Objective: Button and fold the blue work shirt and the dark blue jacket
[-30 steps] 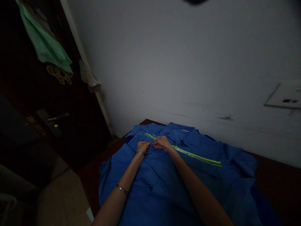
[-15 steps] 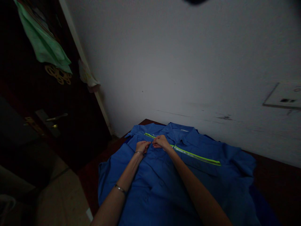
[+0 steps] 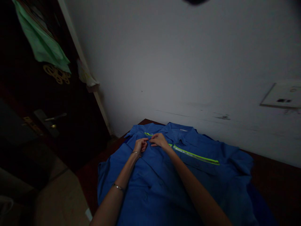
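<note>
- Head view: a blue short-sleeved work shirt (image 3: 160, 175) lay face up on the bench (image 3: 90, 179), collar (image 3: 181, 128) toward the wall (image 3: 164, 62), lower part running out of frame toward the person. Laid this way, its front was probably within easy reach of both hands.
- Left hand (image 3: 141, 145) rested on the chest, fingers curled, thumb side facing the other hand; likely steadied the fabric. Could not tell whether cloth was pinched.
- Right hand (image 3: 159, 140) came over the yellow-green reflective strip (image 3: 196, 154), covering part of it; fingers bent, tips near the left hand's. Grip on fabric could not be confirmed; image dim.
- Fingertips nearly met, which would suit close handling of one small spot.
- Darker blue cloth (image 3: 261, 201) showed beyond the shirt's right-hand edge; separate garment or not, unclear.
</note>
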Tool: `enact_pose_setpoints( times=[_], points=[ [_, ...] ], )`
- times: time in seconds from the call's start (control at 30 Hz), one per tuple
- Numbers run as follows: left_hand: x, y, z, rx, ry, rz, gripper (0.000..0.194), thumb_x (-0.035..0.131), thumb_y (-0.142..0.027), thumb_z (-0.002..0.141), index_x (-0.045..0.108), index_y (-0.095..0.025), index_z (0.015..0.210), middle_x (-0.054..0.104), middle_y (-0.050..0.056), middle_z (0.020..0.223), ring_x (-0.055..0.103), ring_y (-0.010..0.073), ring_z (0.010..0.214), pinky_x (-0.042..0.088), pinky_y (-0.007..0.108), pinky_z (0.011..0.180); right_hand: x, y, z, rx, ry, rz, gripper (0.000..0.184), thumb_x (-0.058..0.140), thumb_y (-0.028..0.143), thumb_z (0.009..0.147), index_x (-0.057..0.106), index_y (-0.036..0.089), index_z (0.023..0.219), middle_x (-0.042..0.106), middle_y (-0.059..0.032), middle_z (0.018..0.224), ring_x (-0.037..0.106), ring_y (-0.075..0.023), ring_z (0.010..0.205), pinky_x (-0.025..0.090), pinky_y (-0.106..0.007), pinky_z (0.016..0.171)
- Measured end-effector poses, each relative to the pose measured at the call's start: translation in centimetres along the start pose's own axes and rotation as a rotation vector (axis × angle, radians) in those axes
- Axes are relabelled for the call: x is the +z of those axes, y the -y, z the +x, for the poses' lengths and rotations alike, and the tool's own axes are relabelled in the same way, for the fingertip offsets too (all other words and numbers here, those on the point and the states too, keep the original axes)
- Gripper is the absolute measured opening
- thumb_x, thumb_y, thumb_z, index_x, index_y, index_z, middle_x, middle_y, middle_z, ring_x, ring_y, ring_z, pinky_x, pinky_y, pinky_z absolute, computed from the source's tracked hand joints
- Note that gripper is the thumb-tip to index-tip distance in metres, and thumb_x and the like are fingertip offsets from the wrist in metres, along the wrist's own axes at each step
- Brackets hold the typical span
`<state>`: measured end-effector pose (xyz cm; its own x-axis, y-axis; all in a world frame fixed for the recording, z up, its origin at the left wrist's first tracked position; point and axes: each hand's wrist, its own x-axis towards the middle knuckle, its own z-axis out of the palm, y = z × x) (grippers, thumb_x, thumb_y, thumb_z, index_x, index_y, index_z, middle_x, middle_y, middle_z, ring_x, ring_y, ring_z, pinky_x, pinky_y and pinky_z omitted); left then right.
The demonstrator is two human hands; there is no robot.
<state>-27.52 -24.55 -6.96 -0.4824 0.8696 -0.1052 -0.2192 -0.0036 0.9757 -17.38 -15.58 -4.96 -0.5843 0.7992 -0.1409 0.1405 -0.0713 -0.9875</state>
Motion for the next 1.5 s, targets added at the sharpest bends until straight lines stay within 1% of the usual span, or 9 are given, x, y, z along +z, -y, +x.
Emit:
enact_pose_setpoints(
  times=[0.2,0.37,0.63,0.73,0.83,0.93,1.07,1.3,1.5],
  points=[
    [-0.4,0.8,0.7,0.015,0.024,0.061,0.050,0.040,-0.023,0.057,0.057,-0.006,0.101,0.041,-0.007,0.041,0.026,0.0046,0.028,0.013,0.017,0.032,1.0,-1.2,-0.5,-0.221,-0.092,-0.312,0.022,0.070,0.020,0.057,0.051,0.015,0.067,0.057,0.0036,0.058,0.055,-0.0084,0.039,0.039,-0.014,0.031],
    [-0.2,1.0,0.7,0.049,-0.013,0.134,0.044,0.042,-0.022,0.060,0.060,-0.008,0.097,0.039,-0.008,0.039,0.024,0.0042,0.026,0.013,0.017,0.031,0.9,-1.6,-0.5,-0.245,-0.118,-0.416,0.018,0.065,0.027,0.063,0.054,0.015,0.070,0.062,-0.0016,0.064,0.056,-0.0102,0.040,0.035,-0.015,0.029],
    [0.0,0.6,0.4,0.154,-0.174,0.392,0.030,0.047,-0.019,0.066,0.063,-0.009,0.089,0.044,-0.006,0.039,0.033,0.0054,0.029,0.021,0.017,0.032,0.2,-1.5,0.6,-0.059,-0.082,-0.107,0.009,0.066,0.013,0.060,0.057,0.013,0.060,0.055,0.0022,0.052,0.054,-0.0087,0.043,0.045,-0.015,0.034],
    [-0.1,0.7,0.3,0.173,-0.112,0.525,0.024,0.054,-0.023,0.066,0.066,-0.010,0.083,0.047,-0.005,0.041,0.037,0.0057,0.034,0.026,0.017,0.037,-0.2,-1.3,0.5,-0.001,-0.038,-0.025,0.008,0.065,0.012,0.062,0.057,0.012,0.058,0.055,0.0015,0.052,0.055,-0.0093,0.047,0.051,-0.019,0.038],
    [-0.4,1.2,0.7,0.282,-0.005,0.625,0.022,0.061,-0.027,0.064,0.067,-0.010,0.076,0.054,-0.001,0.050,0.043,0.0070,0.045,0.031,0.018,0.044,-0.6,-1.1,0.1,0.045,-0.002,0.046,0.008,0.063,0.009,0.063,0.057,0.011,0.058,0.058,-0.0001,0.056,0.056,-0.0098,0.050,0.054,-0.021,0.042],
    [-0.7,1.7,1.2,0.344,0.002,0.675,0.019,0.061,-0.025,0.063,0.067,-0.010,0.071,0.058,0.000,0.057,0.046,0.0081,0.052,0.034,0.018,0.049,-0.9,-0.8,-0.4,0.080,0.015,0.095,0.008,0.062,0.006,0.062,0.057,0.011,0.058,0.061,-0.0018,0.061,0.058,-0.0105,0.054,0.054,-0.021,0.044],
    [-0.9,1.8,1.5,0.283,-0.020,0.677,0.014,0.064,-0.022,0.059,0.066,-0.010,0.067,0.053,-0.003,0.051,0.042,0.0064,0.047,0.030,0.018,0.046,-1.0,-0.6,-0.7,0.099,0.037,0.132,0.008,0.063,0.005,0.060,0.057,0.010,0.059,0.064,-0.0033,0.064,0.060,-0.0126,0.059,0.055,-0.022,0.047],
    [-0.4,0.7,0.3,-0.043,-0.074,0.417,0.022,0.064,-0.028,0.062,0.064,-0.009,0.075,0.040,-0.008,0.037,0.031,0.0031,0.032,0.019,0.017,0.035,-1.3,-0.5,-0.7,0.088,0.047,0.142,0.011,0.068,0.006,0.056,0.058,0.010,0.057,0.062,-0.0017,0.060,0.060,-0.0122,0.057,0.054,-0.020,0.049],
    [0.3,0.7,0.0,-0.079,-0.100,0.209,0.023,0.071,-0.029,0.055,0.057,-0.010,0.059,0.042,-0.006,0.040,0.030,0.0019,0.030,0.014,0.017,0.031,-1.3,-0.8,-0.4,0.081,0.030,0.130,0.012,0.068,0.004,0.055,0.059,0.010,0.058,0.058,0.0015,0.052,0.059,-0.0100,0.050,0.054,-0.020,0.051]
  ],
)
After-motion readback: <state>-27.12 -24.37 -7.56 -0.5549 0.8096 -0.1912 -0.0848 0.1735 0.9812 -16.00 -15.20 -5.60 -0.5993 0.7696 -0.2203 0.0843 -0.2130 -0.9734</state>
